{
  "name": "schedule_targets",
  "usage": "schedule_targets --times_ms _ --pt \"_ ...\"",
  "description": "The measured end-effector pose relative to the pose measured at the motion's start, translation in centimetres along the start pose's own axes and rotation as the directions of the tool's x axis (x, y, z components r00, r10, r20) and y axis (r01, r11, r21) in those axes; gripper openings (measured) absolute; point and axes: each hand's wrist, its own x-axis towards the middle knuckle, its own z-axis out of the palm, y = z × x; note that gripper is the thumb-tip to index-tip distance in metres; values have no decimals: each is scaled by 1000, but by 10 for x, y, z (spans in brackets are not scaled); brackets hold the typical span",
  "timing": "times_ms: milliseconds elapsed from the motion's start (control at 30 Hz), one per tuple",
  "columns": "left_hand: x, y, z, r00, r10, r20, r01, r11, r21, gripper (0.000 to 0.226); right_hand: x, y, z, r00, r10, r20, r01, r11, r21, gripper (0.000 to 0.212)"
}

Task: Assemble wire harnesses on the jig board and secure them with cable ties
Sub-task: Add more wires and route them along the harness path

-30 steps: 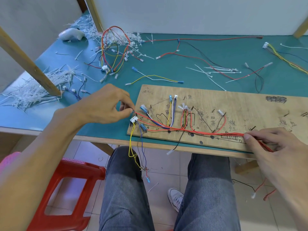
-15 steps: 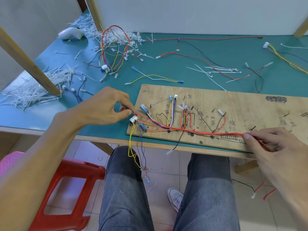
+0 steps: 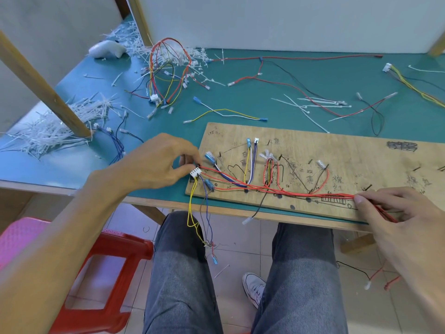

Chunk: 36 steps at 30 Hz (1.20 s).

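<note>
A wooden jig board [image 3: 361,153] with pegs and pen marks lies at the table's front edge. Red wires [image 3: 289,192] run along its lower part, joined by yellow, blue and black branches. At the board's left corner my left hand [image 3: 156,162] pinches the wires just behind a white connector [image 3: 195,172]. My right hand [image 3: 395,213] pinches the red wire bundle at the board's lower right. Yellow and blue wires [image 3: 192,213] hang off the table edge over my lap.
Loose white cable ties [image 3: 313,104] lie behind the board. A heap of cut tie ends [image 3: 55,131] sits at the left by a wooden post [image 3: 43,92]. A finished harness [image 3: 168,73] and spare wires [image 3: 228,114] lie on the green mat. A red stool [image 3: 101,273] stands at my left.
</note>
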Motion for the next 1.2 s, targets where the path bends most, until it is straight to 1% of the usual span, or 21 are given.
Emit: schedule_targets --times_ms 133,300,400,500,533,600,700,767,833,900,1033,1133,1200 --pt "-3 -7 1 999 -41 -32 40 999 -35 8 0 3 1 1000 -4 -6 4 1000 -7 5" --pt "-5 -6 1 999 -14 -40 14 1000 -6 10 -1 3 3 1000 -14 -19 14 1000 2 4" --pt "-8 -2 0 998 -21 -52 24 998 63 17 -1 3 2 999 -27 -18 27 1000 9 4" --pt "-13 4 0 990 -37 -136 60 984 169 29 -1 4 0 999 -37 -13 36 999 -14 2" --pt "-14 8 0 987 -27 -160 59 978 202 30 0 3 -1 999 -38 -9 38 999 -25 4" --pt "-14 19 2 981 40 -191 7 970 241 26 0 3 -3 999 -50 7 50 998 -27 7" --pt "-12 44 14 965 180 -189 -132 961 241 19 -2 10 -13 996 -71 48 70 997 18 12" --pt "-10 59 26 956 249 -155 -209 948 238 22 -5 17 -22 996 -56 76 53 998 40 23" --pt "-9 72 39 950 280 -139 -247 945 215 24 -8 22 -28 994 -48 96 43 998 55 36" --pt "-7 85 50 945 293 -144 -261 944 202 26 -9 21 -29 995 -55 84 50 997 57 40" --pt "-3 103 65 945 304 -121 -262 924 278 30 -5 17 -29 996 -66 54 64 997 36 37" --pt "-2 111 68 954 277 -115 -226 915 335 36 -3 14 -31 995 -76 62 79 996 -39 37" --pt "-2 113 69 960 258 -111 -203 911 360 38 -2 13 -34 991 -113 70 119 990 -80 33"
